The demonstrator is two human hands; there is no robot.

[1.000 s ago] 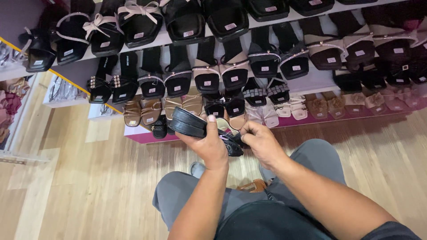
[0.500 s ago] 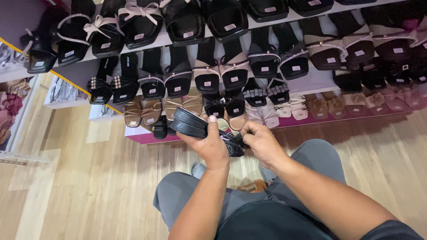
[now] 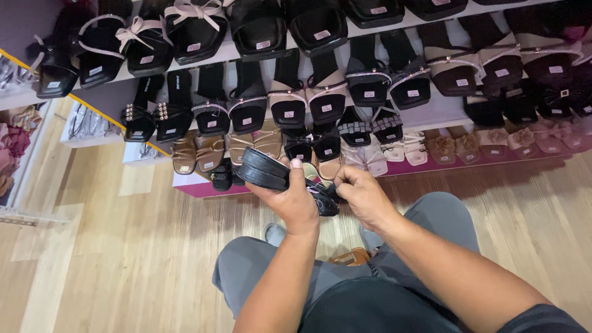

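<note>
I am crouched before tiered shoe shelves. My left hand [image 3: 295, 200] grips a pair of black flat sandals [image 3: 266, 170], soles stacked together, held level just above the floor. My right hand [image 3: 362, 195] pinches the black strap end [image 3: 325, 198] of the same pair, fingers closed on it. Both hands are close together in front of the lowest shelf row [image 3: 203, 187].
Three stepped shelves hold many black, beige and pink sandals [image 3: 308, 105]. A brown sandal [image 3: 351, 256] lies on the wooden floor [image 3: 123, 259] between my knees. A low rack [image 3: 18, 148] with pink items stands at the left edge.
The hands and the sandal pair stay almost where they were; my right fingers have shifted slightly on the strap.
</note>
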